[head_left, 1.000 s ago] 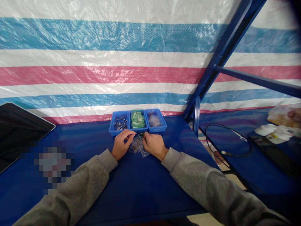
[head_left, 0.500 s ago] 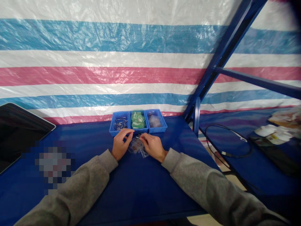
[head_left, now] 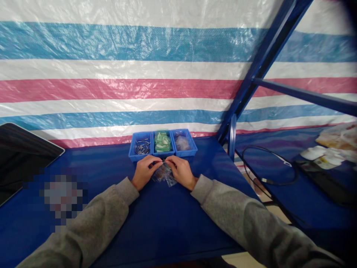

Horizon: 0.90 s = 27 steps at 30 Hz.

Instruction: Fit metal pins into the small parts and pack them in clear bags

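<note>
My left hand and my right hand meet at their fingertips, just in front of the blue bins. Both are closed in a pinch. What lies between the fingers is too small and too covered to make out. Small clear plastic bags lie in a loose pile on the table below and between the hands. Behind my left hand, a blue bin contains thin metal pieces. Green packets fill the middle bin, and clear plastic bags lie in the right one.
The blue table carries a dark screen at the left and a pixelated patch. A blue metal frame rises at the right. Beyond it, a second table has a black cable and white items. Striped sheeting hangs behind.
My hands have come together: the fingertips, apart before, now meet above the small bags. My left hand has moved slightly down from the left bin's front edge.
</note>
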### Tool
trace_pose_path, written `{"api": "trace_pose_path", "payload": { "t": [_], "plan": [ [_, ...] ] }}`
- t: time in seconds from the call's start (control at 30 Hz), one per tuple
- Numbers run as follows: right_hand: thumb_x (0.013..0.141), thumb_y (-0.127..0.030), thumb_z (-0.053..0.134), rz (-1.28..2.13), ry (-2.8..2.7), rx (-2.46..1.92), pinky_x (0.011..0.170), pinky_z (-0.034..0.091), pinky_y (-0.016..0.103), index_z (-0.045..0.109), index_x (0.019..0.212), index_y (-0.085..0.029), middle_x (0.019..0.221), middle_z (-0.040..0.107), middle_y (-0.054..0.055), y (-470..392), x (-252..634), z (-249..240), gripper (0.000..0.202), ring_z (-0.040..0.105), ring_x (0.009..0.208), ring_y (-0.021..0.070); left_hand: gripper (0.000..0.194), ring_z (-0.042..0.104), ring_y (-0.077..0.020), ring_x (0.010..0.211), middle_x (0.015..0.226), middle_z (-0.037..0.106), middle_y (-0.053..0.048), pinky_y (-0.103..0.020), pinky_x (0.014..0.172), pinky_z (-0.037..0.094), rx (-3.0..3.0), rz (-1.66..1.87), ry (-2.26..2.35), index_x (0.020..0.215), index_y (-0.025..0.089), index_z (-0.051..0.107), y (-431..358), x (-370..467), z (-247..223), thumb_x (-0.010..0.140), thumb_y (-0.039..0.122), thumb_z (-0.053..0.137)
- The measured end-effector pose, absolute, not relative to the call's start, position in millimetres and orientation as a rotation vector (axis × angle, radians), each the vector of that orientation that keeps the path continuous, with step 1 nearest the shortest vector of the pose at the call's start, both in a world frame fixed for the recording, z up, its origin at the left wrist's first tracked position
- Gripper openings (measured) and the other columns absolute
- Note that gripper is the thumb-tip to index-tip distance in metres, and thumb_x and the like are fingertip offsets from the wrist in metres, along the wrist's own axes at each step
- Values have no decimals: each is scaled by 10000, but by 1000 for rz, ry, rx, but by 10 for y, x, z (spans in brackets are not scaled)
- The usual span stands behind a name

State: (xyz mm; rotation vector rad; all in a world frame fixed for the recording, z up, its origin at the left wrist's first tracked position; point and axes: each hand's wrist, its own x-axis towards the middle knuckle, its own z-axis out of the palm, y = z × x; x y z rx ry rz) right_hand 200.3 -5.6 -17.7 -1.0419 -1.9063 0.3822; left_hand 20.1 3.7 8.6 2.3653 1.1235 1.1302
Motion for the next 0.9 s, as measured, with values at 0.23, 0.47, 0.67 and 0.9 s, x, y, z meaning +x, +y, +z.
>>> {"api": "trace_pose_path", "payload": {
  "t": [0.23, 0.47, 0.67, 0.9],
  "plan": [
    [887, -199, 460, 401, -1901, -987, 754, 452, 258, 613, 925, -199, 887, 663, 37, -51, 2000, -180, 158, 613, 814, 161, 144, 618, -152, 775, 839, 668, -38, -268, 736, 490, 2350, 1197, 1126, 869, 178, 652, 30, 196, 63, 836, 284, 560],
    [892, -237, 474, 392, -1898, -960, 727, 450, 250, 626, 889, -199, 845, 658, 34, -63, 1999, -161, 157, 609, 775, 150, 153, 631, -137, 760, 857, 677, -29, -247, 729, 494, 2314, 1236, 1151, 892, 174, 639, 6, 205, 59, 858, 273, 527],
    [919, -283, 427, 394, -1894, -980, 710, 441, 244, 623, 842, -185, 800, 645, 39, -76, 2001, -136, 232, 601, 749, 145, 167, 618, -123, 714, 856, 671, -30, -226, 667, 490, 2313, 1211, 1115, 931, 178, 643, -5, 197, 87, 852, 282, 541],
    [932, -308, 388, 380, -1934, -1008, 657, 419, 229, 591, 756, -183, 716, 610, 28, -77, 2010, -145, 297, 575, 678, 136, 182, 612, -147, 749, 808, 668, -42, -261, 711, 478, 2390, 1177, 1084, 836, 176, 662, 5, 198, 83, 854, 305, 535]
  ]
}}
